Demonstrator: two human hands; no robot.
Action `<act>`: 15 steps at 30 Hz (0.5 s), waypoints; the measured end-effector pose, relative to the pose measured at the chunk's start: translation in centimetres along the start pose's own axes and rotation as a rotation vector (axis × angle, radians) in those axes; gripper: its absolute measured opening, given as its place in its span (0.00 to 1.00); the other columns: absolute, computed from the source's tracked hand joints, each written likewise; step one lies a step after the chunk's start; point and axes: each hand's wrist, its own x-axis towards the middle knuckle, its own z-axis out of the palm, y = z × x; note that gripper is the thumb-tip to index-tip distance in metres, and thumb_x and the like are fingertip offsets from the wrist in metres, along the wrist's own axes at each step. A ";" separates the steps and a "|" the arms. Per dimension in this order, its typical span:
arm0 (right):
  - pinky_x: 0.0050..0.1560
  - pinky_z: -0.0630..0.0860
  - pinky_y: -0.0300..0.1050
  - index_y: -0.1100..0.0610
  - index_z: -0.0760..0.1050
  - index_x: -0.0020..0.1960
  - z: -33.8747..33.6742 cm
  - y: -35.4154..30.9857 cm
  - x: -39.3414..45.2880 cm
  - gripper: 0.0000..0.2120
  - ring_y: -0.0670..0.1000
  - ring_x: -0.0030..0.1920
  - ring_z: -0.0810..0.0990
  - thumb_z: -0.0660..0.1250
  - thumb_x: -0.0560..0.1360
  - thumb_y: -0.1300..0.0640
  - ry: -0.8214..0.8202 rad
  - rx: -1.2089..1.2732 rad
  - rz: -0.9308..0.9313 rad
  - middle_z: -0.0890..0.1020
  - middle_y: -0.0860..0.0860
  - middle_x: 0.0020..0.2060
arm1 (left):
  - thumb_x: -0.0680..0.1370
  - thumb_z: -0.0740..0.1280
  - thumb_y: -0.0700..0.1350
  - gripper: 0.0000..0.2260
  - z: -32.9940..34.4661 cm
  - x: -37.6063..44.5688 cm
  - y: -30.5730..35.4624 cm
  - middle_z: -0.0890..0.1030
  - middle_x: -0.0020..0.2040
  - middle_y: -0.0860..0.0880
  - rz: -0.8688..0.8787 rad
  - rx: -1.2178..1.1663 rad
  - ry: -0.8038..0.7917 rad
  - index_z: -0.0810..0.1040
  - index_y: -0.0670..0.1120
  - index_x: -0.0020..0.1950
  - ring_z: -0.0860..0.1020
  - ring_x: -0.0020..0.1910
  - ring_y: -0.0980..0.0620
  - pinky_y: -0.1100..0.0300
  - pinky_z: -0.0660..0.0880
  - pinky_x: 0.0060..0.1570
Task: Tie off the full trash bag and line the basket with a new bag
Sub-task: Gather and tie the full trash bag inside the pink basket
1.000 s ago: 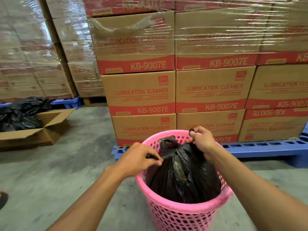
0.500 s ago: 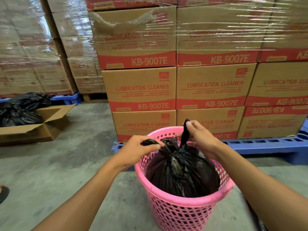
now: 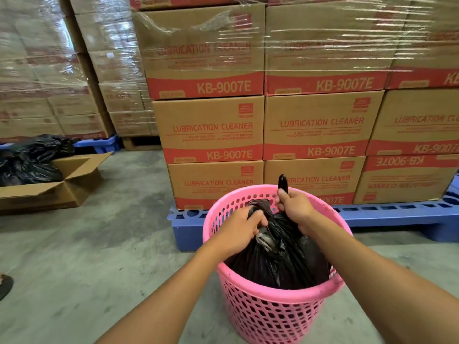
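Observation:
A full black trash bag [image 3: 280, 264] sits inside a pink perforated basket [image 3: 273, 316] on the concrete floor. My left hand [image 3: 238, 230] is shut on one twisted end of the bag at its gathered top. My right hand [image 3: 295, 207] is closed around the other end, whose black tip sticks straight up above my fist. Both hands meet over the bag's neck, close together. I see no separate new bag near the basket.
Stacked shrink-wrapped cartons [image 3: 213, 130] stand on a blue pallet [image 3: 397, 214] right behind the basket. At the left, an open cardboard box [image 3: 62, 184] holds black bags [image 3: 29, 160]. A dark sandal [image 3: 5, 286] shows at the left edge.
My hands have come together over the bag's neck. The left hand moved right onto the knot, and the right hand's strip now points straight up.

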 end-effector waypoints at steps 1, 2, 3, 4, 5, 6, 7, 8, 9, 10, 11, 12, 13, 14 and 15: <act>0.43 0.69 0.51 0.53 0.74 0.33 -0.1 1.0 0.7 0.19 0.53 0.32 0.70 0.58 0.80 0.48 0.023 -0.104 -0.003 0.73 0.49 0.26 | 0.81 0.58 0.48 0.13 -0.2 -0.2 -0.6 0.73 0.32 0.55 0.013 0.112 -0.028 0.76 0.51 0.39 0.71 0.34 0.54 0.54 0.71 0.46; 0.50 0.69 0.55 0.52 0.77 0.34 -0.4 1.9 1.2 0.19 0.54 0.36 0.73 0.58 0.78 0.45 0.039 -0.211 0.007 0.76 0.48 0.27 | 0.82 0.57 0.48 0.13 -0.4 -0.4 -1.2 0.75 0.35 0.54 0.022 0.209 -0.057 0.77 0.49 0.41 0.73 0.37 0.54 0.55 0.70 0.45; 0.57 0.66 0.58 0.49 0.78 0.37 -0.7 2.6 1.8 0.18 0.54 0.41 0.76 0.58 0.78 0.42 0.054 -0.332 0.023 0.79 0.49 0.31 | 0.83 0.57 0.47 0.13 -0.5 -0.5 -1.6 0.77 0.39 0.53 0.018 0.298 -0.096 0.76 0.48 0.42 0.74 0.40 0.54 0.56 0.69 0.47; 0.62 0.62 0.58 0.47 0.79 0.41 -1.0 3.1 2.1 0.16 0.55 0.47 0.77 0.57 0.78 0.42 0.072 -0.470 0.046 0.83 0.50 0.37 | 0.83 0.57 0.47 0.13 -0.5 -0.7 -1.9 0.79 0.43 0.51 0.005 0.383 -0.145 0.76 0.47 0.43 0.75 0.43 0.52 0.57 0.70 0.48; 0.64 0.59 0.57 0.47 0.79 0.46 -1.3 3.3 2.3 0.15 0.55 0.52 0.78 0.56 0.79 0.43 0.098 -0.592 0.059 0.84 0.51 0.43 | 0.84 0.56 0.47 0.13 -0.5 -0.6 -2.0 0.80 0.45 0.49 -0.014 0.470 -0.200 0.75 0.47 0.44 0.76 0.45 0.50 0.56 0.71 0.49; 0.64 0.58 0.56 0.47 0.79 0.50 -1.4 3.4 2.3 0.14 0.56 0.55 0.78 0.56 0.80 0.44 0.117 -0.679 0.058 0.85 0.51 0.48 | 0.83 0.57 0.47 0.12 -0.3 -0.5 -2.2 0.80 0.47 0.46 -0.032 0.553 -0.247 0.75 0.46 0.45 0.76 0.46 0.48 0.55 0.72 0.50; 0.64 0.58 0.56 0.47 0.80 0.51 -1.5 3.4 2.2 0.13 0.57 0.57 0.78 0.57 0.80 0.46 0.128 -0.740 0.045 0.85 0.52 0.50 | 0.83 0.57 0.47 0.12 -0.2 -0.4 -2.3 0.81 0.48 0.44 -0.043 0.616 -0.275 0.75 0.44 0.46 0.77 0.48 0.45 0.53 0.73 0.52; 0.62 0.59 0.55 0.47 0.80 0.51 -1.4 3.4 2.2 0.13 0.57 0.57 0.78 0.57 0.80 0.47 0.145 -0.773 0.031 0.85 0.53 0.52 | 0.83 0.57 0.47 0.12 -0.2 -0.3 -2.5 0.81 0.49 0.42 -0.046 0.652 -0.285 0.75 0.42 0.47 0.77 0.49 0.43 0.51 0.74 0.54; 0.60 0.60 0.54 0.48 0.80 0.52 -1.3 3.4 2.2 0.13 0.58 0.58 0.78 0.57 0.80 0.48 0.160 -0.798 0.019 0.84 0.54 0.53 | 0.83 0.57 0.46 0.12 -0.2 -0.3 -2.6 0.81 0.50 0.42 -0.046 0.656 -0.280 0.75 0.42 0.47 0.78 0.49 0.42 0.49 0.74 0.55; 0.57 0.59 0.54 0.50 0.79 0.53 -1.2 3.5 2.1 0.13 0.58 0.57 0.78 0.57 0.80 0.47 0.168 -0.821 0.015 0.84 0.54 0.53 | 0.83 0.57 0.46 0.12 -0.2 -0.3 -2.8 0.82 0.49 0.43 -0.041 0.643 -0.262 0.76 0.42 0.47 0.78 0.49 0.43 0.48 0.74 0.55; 0.54 0.58 0.53 0.51 0.80 0.54 -1.2 3.7 2.2 0.14 0.58 0.57 0.78 0.57 0.80 0.47 0.170 -0.836 0.016 0.84 0.55 0.54 | 0.83 0.57 0.46 0.12 -0.3 -0.5 -3.0 0.82 0.48 0.44 -0.028 0.633 -0.239 0.76 0.43 0.47 0.78 0.48 0.44 0.47 0.75 0.55; 0.52 0.57 0.53 0.51 0.80 0.54 -1.2 3.8 2.3 0.15 0.58 0.57 0.78 0.57 0.80 0.47 0.170 -0.842 0.017 0.84 0.54 0.54 | 0.83 0.57 0.46 0.12 -0.3 -0.6 -3.1 0.82 0.48 0.45 -0.008 0.628 -0.213 0.76 0.44 0.46 0.78 0.47 0.45 0.47 0.75 0.55; 0.53 0.57 0.53 0.51 0.80 0.55 -1.3 3.8 2.2 0.15 0.58 0.57 0.78 0.58 0.80 0.47 0.169 -0.845 0.017 0.83 0.54 0.54 | 0.83 0.57 0.46 0.12 -0.3 -0.6 -3.2 0.82 0.47 0.46 0.003 0.624 -0.192 0.76 0.44 0.46 0.78 0.47 0.45 0.47 0.75 0.54; 0.54 0.58 0.54 0.51 0.80 0.56 -1.5 3.8 2.1 0.15 0.58 0.57 0.78 0.58 0.80 0.47 0.168 -0.852 0.014 0.83 0.54 0.55 | 0.83 0.56 0.46 0.12 -0.2 -0.6 -3.2 0.82 0.47 0.46 0.009 0.617 -0.178 0.76 0.44 0.46 0.78 0.47 0.45 0.47 0.75 0.54; 0.54 0.59 0.54 0.51 0.80 0.57 -1.5 3.8 2.0 0.14 0.58 0.57 0.78 0.58 0.80 0.47 0.165 -0.851 0.010 0.83 0.53 0.55 | 0.83 0.56 0.46 0.12 -0.1 -0.6 -3.2 0.82 0.48 0.45 0.006 0.615 -0.170 0.76 0.44 0.47 0.78 0.47 0.45 0.47 0.75 0.54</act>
